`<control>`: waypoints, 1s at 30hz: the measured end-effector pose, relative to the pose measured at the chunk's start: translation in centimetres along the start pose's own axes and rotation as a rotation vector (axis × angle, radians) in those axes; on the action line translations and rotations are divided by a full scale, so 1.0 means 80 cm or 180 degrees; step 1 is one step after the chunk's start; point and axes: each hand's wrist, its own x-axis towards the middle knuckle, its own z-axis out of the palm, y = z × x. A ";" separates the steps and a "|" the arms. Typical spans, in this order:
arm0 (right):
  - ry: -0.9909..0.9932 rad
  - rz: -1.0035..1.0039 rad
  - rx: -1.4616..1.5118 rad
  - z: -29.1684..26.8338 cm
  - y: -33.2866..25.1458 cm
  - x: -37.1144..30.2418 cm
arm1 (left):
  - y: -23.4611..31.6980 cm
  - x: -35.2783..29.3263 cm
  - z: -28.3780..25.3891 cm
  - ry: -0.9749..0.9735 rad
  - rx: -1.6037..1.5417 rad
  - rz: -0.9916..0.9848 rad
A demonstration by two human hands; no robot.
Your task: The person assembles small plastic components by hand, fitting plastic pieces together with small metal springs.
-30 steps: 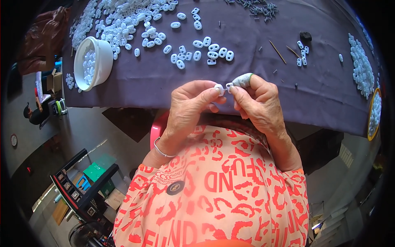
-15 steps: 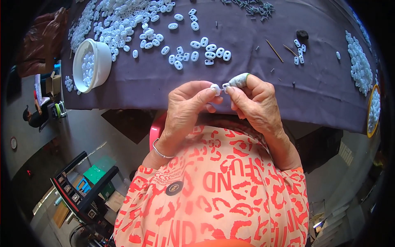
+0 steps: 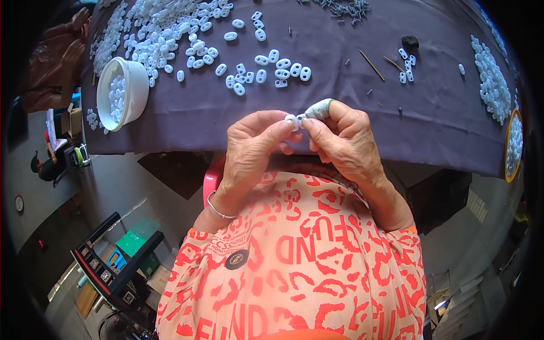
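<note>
My left hand (image 3: 252, 139) pinches a white oval plastic piece (image 3: 291, 119) between thumb and fingers, above the near edge of the table. A smaller white plastic piece (image 3: 301, 118) with a hole is held in the thumb and forefinger of my right hand (image 3: 343, 139). The two pieces meet end to end, and fingertips cover much of both. A pale finger cover (image 3: 319, 109) with a green edge wraps my right forefinger. Beyond my hands lie several loose white two-holed ovals (image 3: 283, 74) and small white pieces (image 3: 239, 76).
A white tub (image 3: 134, 93) of white pieces stands at the left, near a large heap of ovals (image 3: 164, 34). Small grey pins (image 3: 345, 10) lie at the far side. A dark lump (image 3: 409, 41), brown sticks (image 3: 372, 65) and a yellow-rimmed basket (image 3: 508, 153) are to the right.
Half a second ago a small gap with a thin link showed between the two white pieces. My hands have drawn closer together, and the pieces now touch. The view has shifted slightly.
</note>
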 end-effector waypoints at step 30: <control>0.0001 0.0027 0.0084 0.001 0.005 0.000 | -0.005 -0.003 0.002 0.0091 0.0314 0.0333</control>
